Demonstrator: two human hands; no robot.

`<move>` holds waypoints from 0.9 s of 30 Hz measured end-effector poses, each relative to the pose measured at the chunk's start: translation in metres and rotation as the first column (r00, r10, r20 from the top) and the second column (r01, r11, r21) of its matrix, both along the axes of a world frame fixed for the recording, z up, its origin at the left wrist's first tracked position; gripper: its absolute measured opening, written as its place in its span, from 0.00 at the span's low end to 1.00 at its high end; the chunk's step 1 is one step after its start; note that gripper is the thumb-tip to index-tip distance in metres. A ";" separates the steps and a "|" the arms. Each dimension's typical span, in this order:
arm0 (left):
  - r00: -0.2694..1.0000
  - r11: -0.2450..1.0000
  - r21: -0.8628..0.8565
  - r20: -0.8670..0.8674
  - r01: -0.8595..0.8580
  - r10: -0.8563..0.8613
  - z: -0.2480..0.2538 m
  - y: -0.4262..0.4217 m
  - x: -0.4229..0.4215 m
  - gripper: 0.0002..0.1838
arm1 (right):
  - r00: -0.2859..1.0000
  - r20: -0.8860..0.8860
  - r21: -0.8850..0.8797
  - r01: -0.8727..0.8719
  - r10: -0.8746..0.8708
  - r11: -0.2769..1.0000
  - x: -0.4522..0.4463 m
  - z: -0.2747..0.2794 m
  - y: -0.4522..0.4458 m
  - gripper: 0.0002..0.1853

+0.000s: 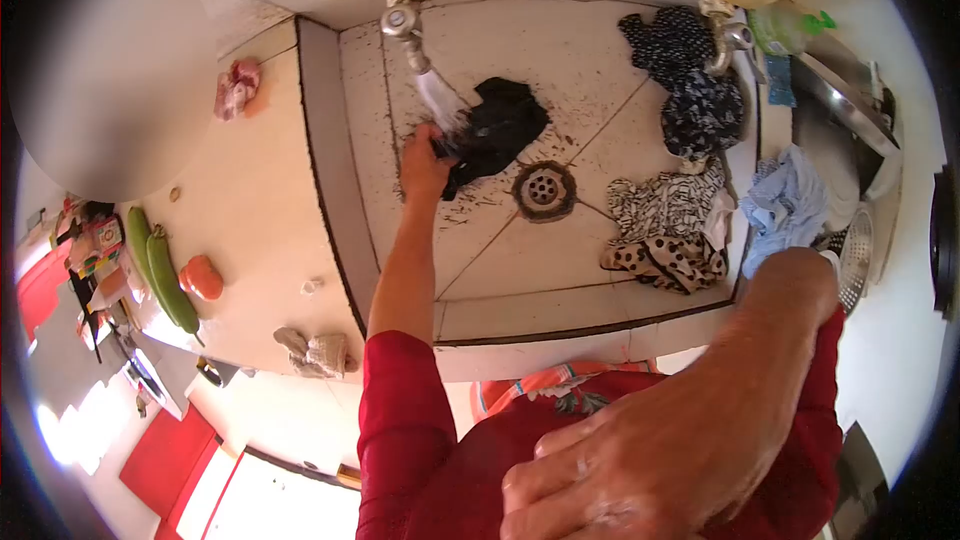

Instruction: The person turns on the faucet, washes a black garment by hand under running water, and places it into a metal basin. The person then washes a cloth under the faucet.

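Water pours from the left tap [402,24] onto a black cloth [505,125] lying on the floor of the tiled sink [480,270]. At the cloth's lower left edge my left hand [424,162] pinches the fabric. My right hand [610,465] is raised close to the camera, in front of my red clothing, with its fingers curled; whatever they may hold is hidden. To the right of the round drain [545,190] lie a black patterned cloth [700,115], a striped black-and-white cloth [665,202] and a spotted cloth [665,262].
A second tap [738,37] is at the upper right. On the right ledge lie a light blue cloth [785,198], a green bottle [782,28] and metal dishes [855,260]. The left counter [255,190] holds green vegetables [160,265] and a tomato [204,277].
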State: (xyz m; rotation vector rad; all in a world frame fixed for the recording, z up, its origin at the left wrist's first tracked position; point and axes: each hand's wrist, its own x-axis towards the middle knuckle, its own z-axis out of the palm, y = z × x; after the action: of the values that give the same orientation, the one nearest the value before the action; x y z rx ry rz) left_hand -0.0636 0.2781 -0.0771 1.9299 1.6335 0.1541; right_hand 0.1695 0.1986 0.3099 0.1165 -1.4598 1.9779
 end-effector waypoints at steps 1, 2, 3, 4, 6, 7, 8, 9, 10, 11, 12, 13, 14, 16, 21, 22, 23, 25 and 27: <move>1.000 0.999 0.034 -0.011 0.001 -0.001 0.002 -0.001 0.001 0.28 | 1.000 0.029 0.011 0.004 -0.005 1.000 0.006 -0.004 -0.004 0.16; 0.999 0.999 -0.032 0.051 -0.005 0.006 0.004 0.000 0.000 0.28 | 0.998 0.057 0.021 0.011 -0.012 1.000 0.012 -0.009 -0.009 0.16; 0.997 1.000 -0.030 0.071 0.002 0.000 0.001 -0.002 0.003 0.28 | 0.995 0.101 0.023 0.021 -0.023 1.000 0.018 -0.014 -0.014 0.16; 0.996 1.000 -0.028 0.089 0.011 -0.009 -0.003 -0.001 0.005 0.28 | 0.988 0.151 0.028 0.032 -0.036 0.999 0.024 -0.019 -0.019 0.16; 0.999 1.000 -0.028 0.037 -0.005 0.006 0.000 0.004 -0.010 0.29 | 0.962 0.264 0.065 0.057 -0.072 0.996 0.036 -0.032 -0.027 0.16; 1.000 0.999 -0.040 -0.005 -0.029 0.029 0.002 0.002 -0.009 0.29 | 0.932 0.352 0.087 0.062 -0.089 0.994 0.039 -0.044 -0.030 0.16; 0.999 0.998 -0.061 -0.016 -0.034 0.033 0.002 -0.001 0.002 0.29 | 0.875 0.471 0.100 0.076 -0.115 0.992 0.041 -0.063 -0.032 0.16; 1.000 0.998 -0.056 -0.001 -0.026 0.026 0.001 -0.005 0.007 0.29 | 0.776 0.609 0.126 0.109 -0.164 0.986 0.043 -0.092 -0.031 0.16; 1.000 0.999 -0.039 0.019 -0.020 0.021 0.002 -0.003 0.006 0.29 | 0.637 0.742 0.158 0.134 -0.207 0.978 0.046 -0.128 -0.032 0.16; 0.999 1.000 -0.023 0.031 -0.013 0.013 0.003 -0.002 0.004 0.29 | 0.460 0.849 0.205 0.164 -0.259 0.965 0.050 -0.174 -0.033 0.16; 0.999 0.992 -0.117 -0.011 -0.049 0.048 0.018 0.000 0.009 0.30 | 0.268 0.912 0.266 0.192 -0.311 0.945 0.055 -0.225 -0.034 0.16; 0.999 0.996 -0.083 0.012 -0.035 0.036 0.018 -0.001 0.008 0.29 | 0.109 0.921 0.343 0.231 -0.375 0.910 0.060 -0.268 -0.032 0.16; 0.999 0.999 -0.042 0.035 -0.023 0.025 0.016 0.000 0.005 0.29 | 0.003 0.888 0.441 0.279 -0.460 0.853 0.062 -0.296 -0.026 0.16; 0.997 0.999 -0.028 0.067 -0.034 0.036 0.014 -0.002 0.004 0.29 | -0.137 0.782 0.616 0.318 -0.608 0.721 0.053 -0.313 0.002 0.16; 0.993 0.997 -0.027 0.092 -0.071 0.074 -0.003 0.000 -0.003 0.25 | -0.559 0.540 0.758 -0.003 -0.629 0.652 -0.010 -0.356 0.051 0.33; 0.987 0.994 -0.015 0.123 -0.104 0.105 -0.003 0.000 -0.004 0.25 | -0.491 0.670 0.706 0.187 -0.557 0.683 -0.009 -0.359 0.057 0.32; 0.961 0.974 -0.129 0.182 -0.185 0.206 -0.002 0.002 -0.008 0.27 | -0.393 0.782 0.615 0.367 -0.483 0.698 -0.008 -0.362 0.062 0.31; 0.874 0.882 -0.361 0.263 -0.304 0.409 0.028 0.014 -0.008 0.33 | -0.126 0.904 0.370 0.706 -0.408 0.604 -0.007 -0.355 0.064 0.29; 0.615 0.703 -0.574 0.389 -0.420 0.686 0.046 0.013 -0.011 0.30 | 0.168 0.872 0.033 0.917 -0.459 0.398 0.004 -0.332 0.070 0.26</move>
State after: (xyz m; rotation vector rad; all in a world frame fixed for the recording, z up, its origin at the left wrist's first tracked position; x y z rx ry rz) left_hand -0.0743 0.2914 -0.0316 0.8266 1.6040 0.5386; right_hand 0.1734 0.2689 -0.0220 -1.6678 -0.9342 1.4098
